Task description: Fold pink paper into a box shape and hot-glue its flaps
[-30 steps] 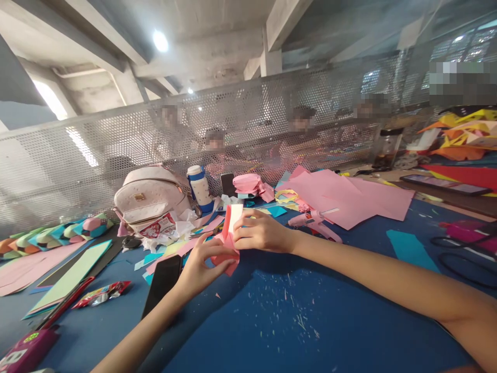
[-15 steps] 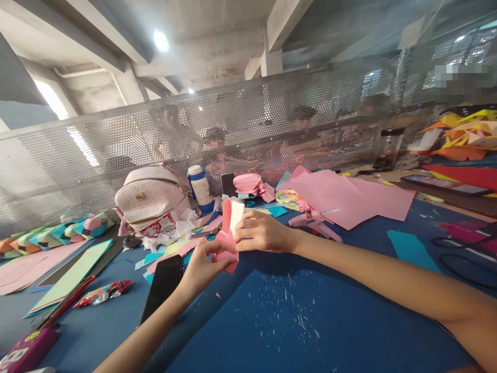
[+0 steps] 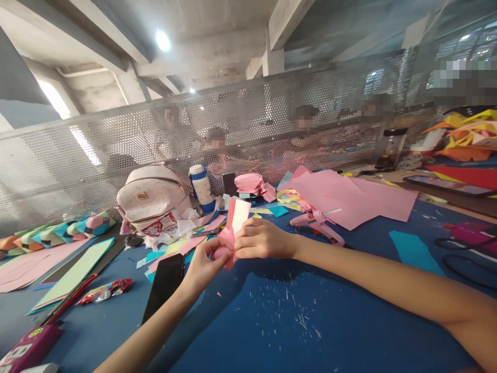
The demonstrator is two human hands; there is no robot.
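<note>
A folded piece of pink paper point(image 3: 230, 235) with a pale yellow-white panel is held up above the blue table, between both hands. My left hand point(image 3: 207, 259) pinches its lower left part, thumb and fingers closed. My right hand point(image 3: 266, 238) grips its right edge, with the fingers bent round it. The fingers of both hands hide part of the folds. Close behind lie loose paper strips and scissors point(image 3: 209, 232). A black phone point(image 3: 163, 285) rests by my left forearm, and a pink glue gun point(image 3: 318, 223) lies beyond my right wrist.
A pale pink backpack point(image 3: 153, 194) and a white-and-blue bottle point(image 3: 201, 184) stand against the perforated metal screen point(image 3: 248, 134). Large pink sheets point(image 3: 357, 199) lie at the back right. Small paper scraps point(image 3: 289, 311) dot the blue table point(image 3: 217, 342). People sit beyond the screen.
The pink paper has tilted slightly to the right at its top, and its pale panel shows wider. Both hands have kept their hold, with my fingertips now closer together at its lower part.
</note>
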